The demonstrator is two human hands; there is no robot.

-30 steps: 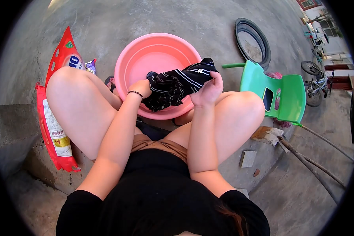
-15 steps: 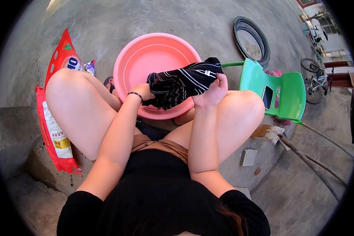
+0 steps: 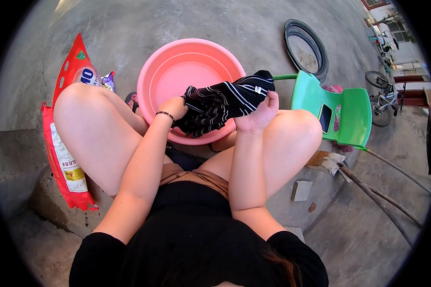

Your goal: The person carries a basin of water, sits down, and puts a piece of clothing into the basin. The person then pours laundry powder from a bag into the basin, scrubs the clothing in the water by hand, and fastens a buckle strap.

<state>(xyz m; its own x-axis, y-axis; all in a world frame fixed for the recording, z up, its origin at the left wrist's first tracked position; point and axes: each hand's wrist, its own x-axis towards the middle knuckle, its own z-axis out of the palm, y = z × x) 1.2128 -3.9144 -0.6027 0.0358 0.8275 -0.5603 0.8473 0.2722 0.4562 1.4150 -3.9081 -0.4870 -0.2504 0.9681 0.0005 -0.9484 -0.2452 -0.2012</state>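
Note:
A black garment with thin white stripes [image 3: 215,105] stretches between my hands over the near side of a pink plastic basin [image 3: 184,71]. My left hand [image 3: 175,107], with a beaded bracelet at the wrist, is closed on the garment's left end. At the other end my right hand [image 3: 257,117] has its fingers curled round the cloth, close to a small white label. Loose folds hang below, between the two hands. What kind of garment it is cannot be made out. Inside the basin I see bare pink plastic.
A green plastic chair [image 3: 357,112] holding a phone [image 3: 325,118] stands at the right. Black tires [image 3: 307,50] lie beyond it. Red bags [image 3: 64,162] are at my left knee. Wooden-handled tools [image 3: 376,201] and a small block [image 3: 302,191] lie at the lower right.
My left hand has turned and risen slightly, pulling its end of the garment tauter. The right end has shifted a little to the right with my right hand.

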